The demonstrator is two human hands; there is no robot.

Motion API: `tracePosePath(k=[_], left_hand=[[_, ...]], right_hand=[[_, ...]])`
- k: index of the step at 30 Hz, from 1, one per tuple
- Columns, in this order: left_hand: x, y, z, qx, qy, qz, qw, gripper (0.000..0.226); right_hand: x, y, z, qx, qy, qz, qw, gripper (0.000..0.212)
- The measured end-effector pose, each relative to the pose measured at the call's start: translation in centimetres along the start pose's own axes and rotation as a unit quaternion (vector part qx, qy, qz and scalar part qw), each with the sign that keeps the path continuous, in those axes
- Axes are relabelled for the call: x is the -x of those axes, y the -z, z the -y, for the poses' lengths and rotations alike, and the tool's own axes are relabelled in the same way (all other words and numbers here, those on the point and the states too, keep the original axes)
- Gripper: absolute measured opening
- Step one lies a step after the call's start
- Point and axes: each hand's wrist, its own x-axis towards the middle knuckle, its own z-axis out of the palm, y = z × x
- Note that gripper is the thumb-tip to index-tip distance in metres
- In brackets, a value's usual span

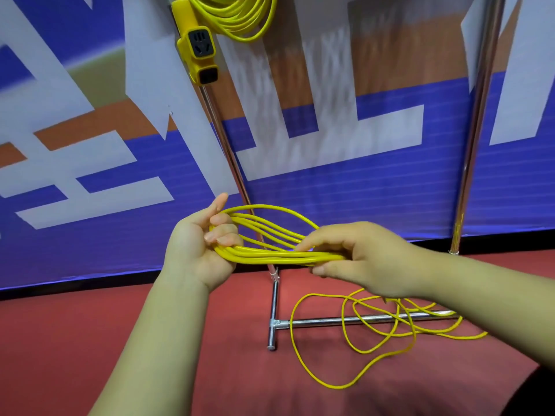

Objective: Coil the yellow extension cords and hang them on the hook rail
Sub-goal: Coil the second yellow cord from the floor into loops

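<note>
Cord bundle (270,253) held in front of rack base (360,319), above it. We note left hand (198,253) half-curled, palm up, several loops over its fingers. Right hand (366,259) pinched closed on same loops, thumb under. Slack cord (354,340) sprawled on red floor (150,340), crossing rack base. Finished coil (237,16) with socket block (199,52) hangs well above rack base, at left upright (228,151). Bare floor left of rack base.

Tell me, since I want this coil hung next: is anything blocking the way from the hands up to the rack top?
Nothing visible does. The coil is held between the left hand and right hand, in front of the rack's pole. Above, a hung coil with its socket block already occupies the top; the hooks themselves are out of frame.
</note>
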Motion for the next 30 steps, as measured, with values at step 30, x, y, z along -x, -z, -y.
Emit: tracePosePath(k=[30], left_hand=[[0.4, 2.2, -1.9, 0.010, -0.109, 0.221, 0.969, 0.024]], right_hand=[[-0.4, -3.9, -7.2, 0.005, -0.172, 0.013, 0.985, 0.029]])
